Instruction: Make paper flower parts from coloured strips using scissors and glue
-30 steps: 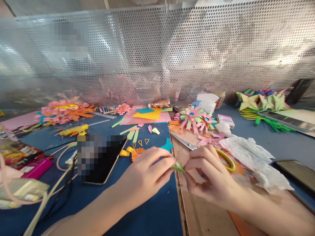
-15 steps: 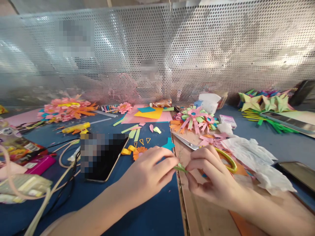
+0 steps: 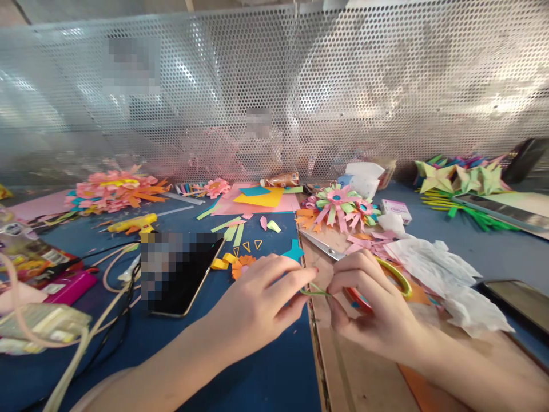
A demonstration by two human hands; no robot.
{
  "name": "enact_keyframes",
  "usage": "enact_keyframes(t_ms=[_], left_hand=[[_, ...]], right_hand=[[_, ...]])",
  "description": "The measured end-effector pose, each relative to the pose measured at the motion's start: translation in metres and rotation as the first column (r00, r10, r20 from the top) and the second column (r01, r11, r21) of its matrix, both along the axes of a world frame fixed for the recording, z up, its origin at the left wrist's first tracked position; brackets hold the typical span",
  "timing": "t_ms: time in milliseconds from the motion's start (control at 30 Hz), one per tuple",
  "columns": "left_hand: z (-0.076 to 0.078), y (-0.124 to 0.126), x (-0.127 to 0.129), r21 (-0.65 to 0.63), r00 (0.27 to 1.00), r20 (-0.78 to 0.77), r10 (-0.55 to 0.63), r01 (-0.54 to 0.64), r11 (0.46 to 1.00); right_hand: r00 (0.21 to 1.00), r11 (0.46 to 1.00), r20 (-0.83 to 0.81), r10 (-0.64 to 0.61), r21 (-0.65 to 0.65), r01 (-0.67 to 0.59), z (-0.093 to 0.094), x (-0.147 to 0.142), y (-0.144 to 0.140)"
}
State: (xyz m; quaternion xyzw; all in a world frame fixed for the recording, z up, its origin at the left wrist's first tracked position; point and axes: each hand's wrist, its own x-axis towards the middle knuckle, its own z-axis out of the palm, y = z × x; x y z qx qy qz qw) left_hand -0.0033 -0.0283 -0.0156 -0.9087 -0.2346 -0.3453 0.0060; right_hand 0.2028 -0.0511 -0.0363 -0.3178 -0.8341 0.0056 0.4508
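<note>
Green paper strip (image 3: 318, 292), pinched from both sides! Left hand (image 3: 266, 294) grips one side, right hand (image 3: 371, 306) the other, over the surface (image 3: 266, 372), scissors (image 3: 328, 249) lying partly hidden behind the right hand.

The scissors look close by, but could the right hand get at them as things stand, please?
Probably yes: the scissors lie just beyond the right hand, blades uncovered, though that hand pinches the green strip and would likely need to release it first.

Glare on mesh (image 3: 326, 80); edges stretched
</note>
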Motion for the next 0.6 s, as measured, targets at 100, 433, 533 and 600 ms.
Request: enact_keyframes(t_ms=[100,433,533,600], left_hand=[[-0.0001,0.0003,-0.0004,-0.004,1.000,0.001,0.001,-0.001,1.000],[-0.0039,0.0010,0.0026,-0.188,0.997,0.076,0.005,0.009,0.982],[-0.0039,-0.0005,0.0020,-0.206,0.996,0.088,0.005,0.013,0.979],[-0.0039,-0.0011,0.0014,-0.202,0.996,0.085,0.001,0.016,0.979]], right_hand=[[0.999,1.000,-0.036,-0.003,-0.026,0.002,0.0011,-0.0008,0.0005],[0.998,0.996,-0.064,0.028,-0.083,-0.033,0.0015,-0.0028,-0.0011],[0.997,0.996,-0.064,0.047,-0.077,-0.052,0.0009,-0.0022,-0.0024],[0.996,0.996,-0.065,0.053,-0.069,-0.057,0.0005,-0.0016,-0.0028]])
